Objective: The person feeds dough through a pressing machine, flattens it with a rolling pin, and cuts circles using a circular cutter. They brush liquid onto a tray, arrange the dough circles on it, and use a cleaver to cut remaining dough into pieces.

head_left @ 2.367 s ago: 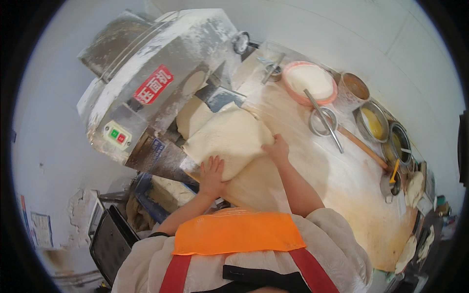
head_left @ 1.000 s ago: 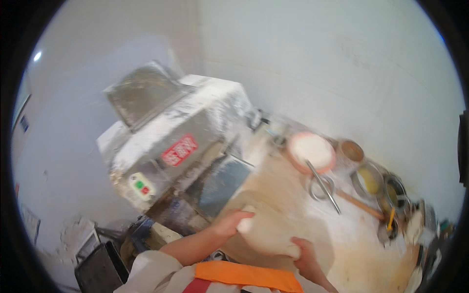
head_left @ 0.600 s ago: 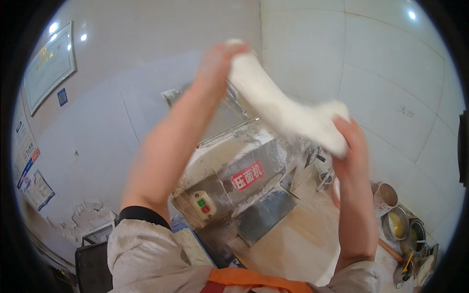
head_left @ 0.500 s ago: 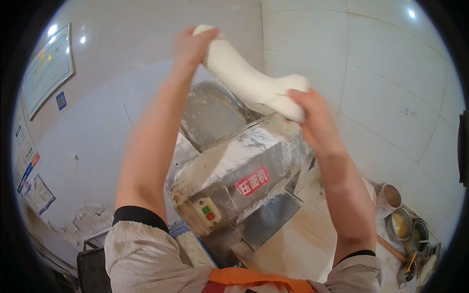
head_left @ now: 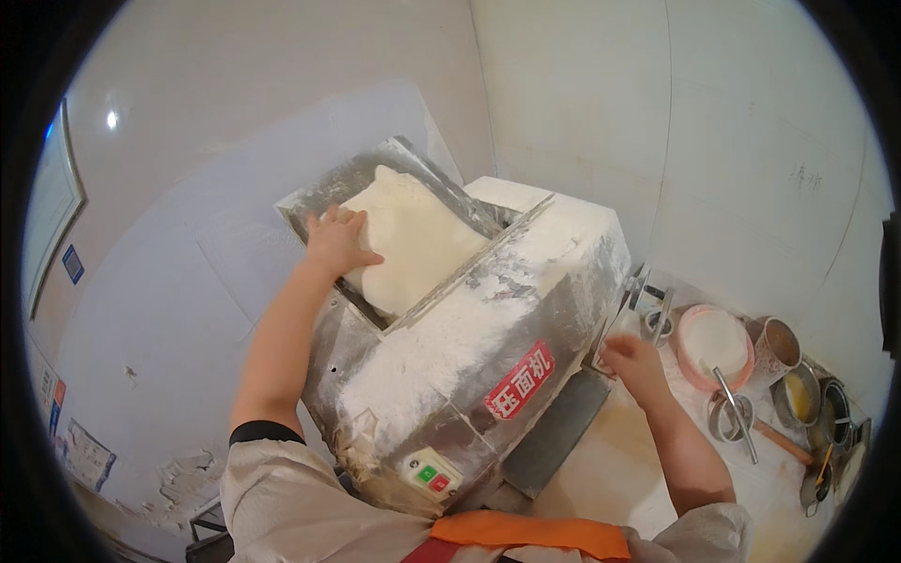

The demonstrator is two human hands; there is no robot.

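A pale slab of dough [head_left: 418,239] lies in the sloping metal feed tray [head_left: 305,199] of a flour-dusted dough press [head_left: 469,366]. My left hand [head_left: 340,242] rests on the dough's left edge, fingers spread and thumb stretched out to the right. My right hand [head_left: 636,366] is beside the machine's right end, near its metal side parts. Its fingers are curled closed; whatever they may hold is hidden. Green and red buttons [head_left: 433,478] sit on the machine's front, left of a red label [head_left: 519,380].
Right of the machine, a floury worktop [head_left: 610,469] holds a pink-rimmed basin of white powder [head_left: 713,342], a tall pot [head_left: 775,349], a metal bowl with yellow contents [head_left: 796,394] and a wooden-handled tool [head_left: 784,441]. Walls stand behind and to the left.
The dough, held up between both hands before, now lies in the feed tray. My left hand has opened flat on it. My right hand has let go and moved down to the machine's right side.
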